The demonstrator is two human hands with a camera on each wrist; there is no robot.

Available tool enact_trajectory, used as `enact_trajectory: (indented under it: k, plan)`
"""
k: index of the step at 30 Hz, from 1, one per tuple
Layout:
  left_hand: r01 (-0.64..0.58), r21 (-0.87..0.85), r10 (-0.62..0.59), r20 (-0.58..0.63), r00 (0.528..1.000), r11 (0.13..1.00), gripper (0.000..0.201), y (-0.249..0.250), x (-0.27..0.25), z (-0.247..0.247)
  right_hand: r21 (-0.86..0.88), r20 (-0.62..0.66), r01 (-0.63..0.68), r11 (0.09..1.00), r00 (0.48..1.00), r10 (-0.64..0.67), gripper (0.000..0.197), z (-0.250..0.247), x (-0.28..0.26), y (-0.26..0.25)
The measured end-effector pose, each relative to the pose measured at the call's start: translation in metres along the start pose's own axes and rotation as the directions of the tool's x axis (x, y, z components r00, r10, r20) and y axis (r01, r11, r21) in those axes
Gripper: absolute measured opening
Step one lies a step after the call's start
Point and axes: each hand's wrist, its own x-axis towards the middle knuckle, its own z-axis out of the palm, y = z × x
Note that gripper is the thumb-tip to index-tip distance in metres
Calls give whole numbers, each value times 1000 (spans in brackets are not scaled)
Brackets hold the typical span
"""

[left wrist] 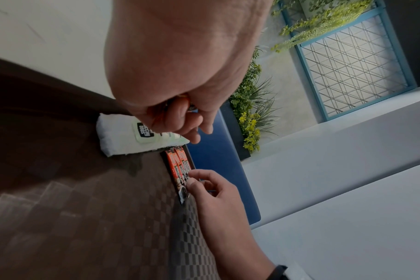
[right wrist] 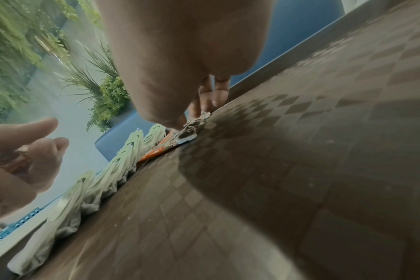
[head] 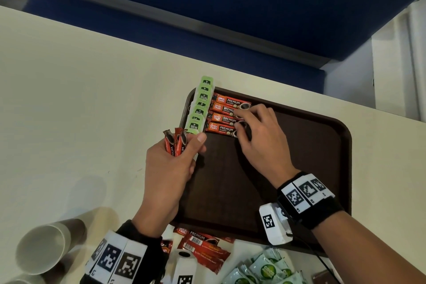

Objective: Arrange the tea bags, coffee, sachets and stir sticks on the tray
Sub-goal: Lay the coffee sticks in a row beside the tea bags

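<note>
A dark brown tray [head: 299, 157] lies on the cream table. Green-tagged tea bags [head: 199, 106] overlap in a column along its left rim. Beside them, several orange coffee sachets [head: 224, 116] lie stacked in rows. My right hand [head: 247, 123] is curled over their right ends and pinches the end of the nearest one [right wrist: 192, 124]. My left hand [head: 184, 154] hovers over the tray's left edge, gripping a few coffee sachets [head: 175, 143] upright in its fist. The left wrist view shows the tea bags [left wrist: 132, 136] and sachet row [left wrist: 178, 166] under the right hand [left wrist: 204, 187].
Loose coffee sachets [head: 202, 249] and pale green sachets [head: 265, 270] lie on the table in front of the tray. Paper cups [head: 41, 249] lie at the lower left. Much of the tray's textured floor [right wrist: 300, 170] is bare. A blue bench lies beyond the table's far edge.
</note>
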Motion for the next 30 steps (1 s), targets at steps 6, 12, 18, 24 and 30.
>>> enact_trajectory:
  k: [6,12,18,24,30]
  plan:
    - [51,-34,-50,23,998,998,31,3,1,2,119,-31,-32,992,999,36,30,-5,-5,-2]
    - [174,-232,-136,169,976,957,17,5,1,7,192,-9,-60,980,998,63,24,-6,-14,-8]
    - [154,-249,-111,180,977,956,18,4,2,8,83,-8,16,996,1000,-15,18,2,-18,-11]
    - [160,-276,-111,184,977,948,17,5,0,5,68,-5,15,998,1000,-15,16,3,-17,-16]
    - [186,-320,-129,191,973,929,23,4,0,4,217,-32,-57,975,997,66,13,-11,-24,-21]
